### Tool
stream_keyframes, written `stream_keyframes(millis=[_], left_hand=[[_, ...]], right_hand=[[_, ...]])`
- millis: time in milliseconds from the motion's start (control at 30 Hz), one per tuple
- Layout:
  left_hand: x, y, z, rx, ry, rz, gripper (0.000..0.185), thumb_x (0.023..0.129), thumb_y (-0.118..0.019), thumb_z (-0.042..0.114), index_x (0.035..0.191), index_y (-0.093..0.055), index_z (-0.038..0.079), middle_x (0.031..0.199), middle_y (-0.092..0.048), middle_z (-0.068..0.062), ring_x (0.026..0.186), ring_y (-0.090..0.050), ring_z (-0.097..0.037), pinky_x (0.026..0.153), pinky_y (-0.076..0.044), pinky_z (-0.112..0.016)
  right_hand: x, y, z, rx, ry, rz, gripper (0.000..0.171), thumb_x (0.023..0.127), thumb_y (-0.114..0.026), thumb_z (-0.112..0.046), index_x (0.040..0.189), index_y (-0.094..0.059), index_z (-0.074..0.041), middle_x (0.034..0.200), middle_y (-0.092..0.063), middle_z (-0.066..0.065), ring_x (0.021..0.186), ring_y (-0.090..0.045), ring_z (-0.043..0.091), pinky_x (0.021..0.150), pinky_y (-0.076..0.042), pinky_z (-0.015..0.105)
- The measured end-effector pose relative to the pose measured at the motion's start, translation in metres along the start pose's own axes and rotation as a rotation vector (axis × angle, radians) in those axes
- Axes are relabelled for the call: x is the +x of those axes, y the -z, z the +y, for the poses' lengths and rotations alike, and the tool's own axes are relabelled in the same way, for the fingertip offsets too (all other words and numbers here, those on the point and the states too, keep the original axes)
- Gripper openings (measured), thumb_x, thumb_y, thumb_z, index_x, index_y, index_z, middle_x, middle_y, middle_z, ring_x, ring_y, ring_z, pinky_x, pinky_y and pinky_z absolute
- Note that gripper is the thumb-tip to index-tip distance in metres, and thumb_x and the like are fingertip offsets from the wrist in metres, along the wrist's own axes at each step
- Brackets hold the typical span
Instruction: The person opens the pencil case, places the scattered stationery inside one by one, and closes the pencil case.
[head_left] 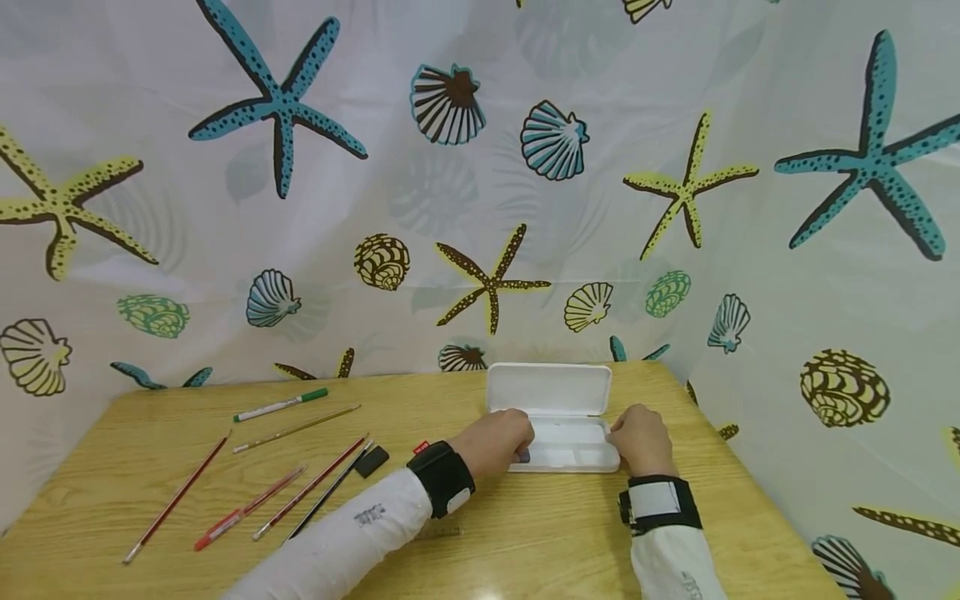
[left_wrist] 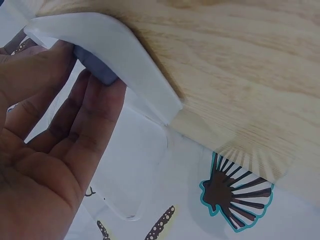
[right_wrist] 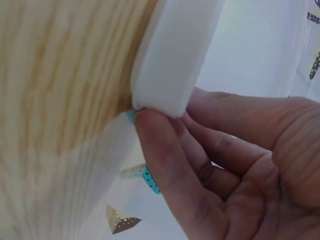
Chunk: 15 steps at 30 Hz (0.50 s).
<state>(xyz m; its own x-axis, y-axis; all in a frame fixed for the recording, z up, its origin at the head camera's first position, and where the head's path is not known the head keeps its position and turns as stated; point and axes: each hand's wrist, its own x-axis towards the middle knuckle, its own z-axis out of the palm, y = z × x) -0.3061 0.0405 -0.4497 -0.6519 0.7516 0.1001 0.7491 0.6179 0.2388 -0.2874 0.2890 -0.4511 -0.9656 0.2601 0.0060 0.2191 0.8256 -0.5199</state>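
A white pencil case [head_left: 573, 431] lies on the wooden table with its lid [head_left: 549, 387] raised at the back. My left hand [head_left: 495, 442] is at the left end of the case, holding a small grey-blue block [left_wrist: 95, 65] between thumb and fingers. The block is partly inside the case, against its front wall; whether it is an eraser or a sharpener I cannot tell. At the opposite end, my right hand [head_left: 645, 442] grips the case's right edge, with the thumb on the inner side and fingers [right_wrist: 165, 160] around the outside.
Left of the case lie a green marker [head_left: 281, 405], a gold pencil [head_left: 296, 429], a red pen [head_left: 247, 510], several other pencils [head_left: 177, 497] and a black block [head_left: 372, 461]. Something transparent [head_left: 446, 532] shows partly below my left forearm. A patterned curtain [head_left: 480, 192] surrounds the table.
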Motion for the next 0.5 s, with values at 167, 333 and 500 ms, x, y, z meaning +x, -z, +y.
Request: stream_keyframes(millis=[167,333,500], left_hand=[[-0.0009,-0.0004,0.0009,0.019,-0.005,0.01,0.011,0.091,-0.079,0.007,0.082,-0.072,0.01,0.076,-0.057,0.006,0.069,-0.051,-0.007,0.066,-0.042,-0.018],[-0.0018,-0.0005,0.0016,0.026,-0.001,0.024,0.011,0.092,-0.078,0.007,0.083,-0.073,0.01,0.077,-0.059,0.006,0.069,-0.051,-0.007,0.066,-0.042,-0.017],[-0.0037,0.0001,0.0017,0.055,-0.021,0.034,0.012,0.092,-0.078,0.007,0.082,-0.072,0.01,0.077,-0.059,0.006,0.068,-0.051,-0.006,0.064,-0.042,-0.017]], right_hand=[[-0.0003,-0.0001,0.0001,0.0,-0.002,0.002,0.011,0.088,-0.072,-0.002,0.082,-0.072,0.008,0.076,-0.067,0.016,0.068,-0.062,0.029,0.057,-0.05,0.036],[-0.0001,-0.0002,0.0001,0.0,-0.003,0.001,0.01,0.088,-0.073,-0.001,0.084,-0.072,0.008,0.077,-0.068,0.017,0.068,-0.063,0.03,0.057,-0.051,0.037],[0.0001,0.0002,-0.0002,0.003,-0.008,-0.006,0.011,0.088,-0.072,-0.002,0.084,-0.073,0.008,0.077,-0.068,0.016,0.068,-0.063,0.029,0.056,-0.05,0.036]])
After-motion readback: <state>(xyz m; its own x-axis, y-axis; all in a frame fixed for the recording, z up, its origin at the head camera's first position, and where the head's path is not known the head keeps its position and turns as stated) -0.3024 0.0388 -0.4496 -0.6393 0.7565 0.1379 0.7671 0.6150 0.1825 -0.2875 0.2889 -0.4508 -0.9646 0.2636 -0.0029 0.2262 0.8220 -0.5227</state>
